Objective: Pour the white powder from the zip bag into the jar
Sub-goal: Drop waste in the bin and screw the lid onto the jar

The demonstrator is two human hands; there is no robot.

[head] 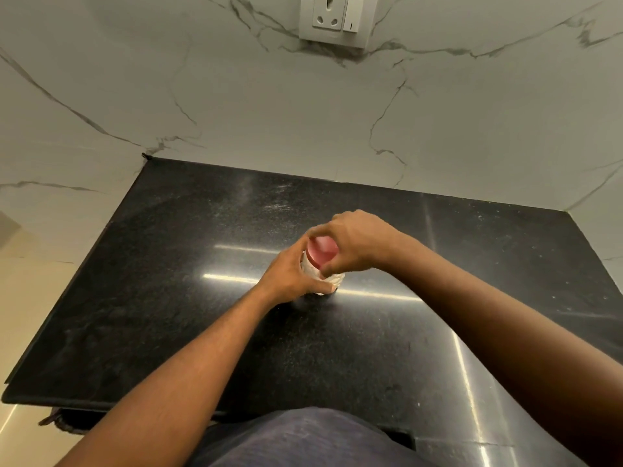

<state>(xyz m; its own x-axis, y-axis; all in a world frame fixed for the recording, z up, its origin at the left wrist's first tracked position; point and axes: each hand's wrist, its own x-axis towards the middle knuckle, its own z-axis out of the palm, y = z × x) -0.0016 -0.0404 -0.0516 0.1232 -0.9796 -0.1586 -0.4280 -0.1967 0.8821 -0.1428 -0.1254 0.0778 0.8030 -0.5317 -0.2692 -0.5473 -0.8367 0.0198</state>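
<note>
Presently, head view: a person stands at a black tabletop (168, 264) set against a veined marble wall. Both bare forearms reach in to a small jar (337, 279) near the tabletop's middle.
Jar: upright on the tabletop, pale through its sides, capped with a pink lid (323, 251).
Left grip (290, 278): fingers and thumb wrapped round the jar's body, steadying it.
Right grip (357, 244): curled over the lid from the right side, fingertips round its rim.
Zip bag: not in view, so its place cannot be told.
Step in hand: the hold suggests the lid is being twisted. Whether it is being loosened or tightened cannot be told.
Next move: if opening, lift the lid clear and fetch the bag. If closing, turn it snug, then release both grips. Either way the left must keep the jar from sliding.
Background: a socket and switch (332, 20) sit high on the wall.
</note>
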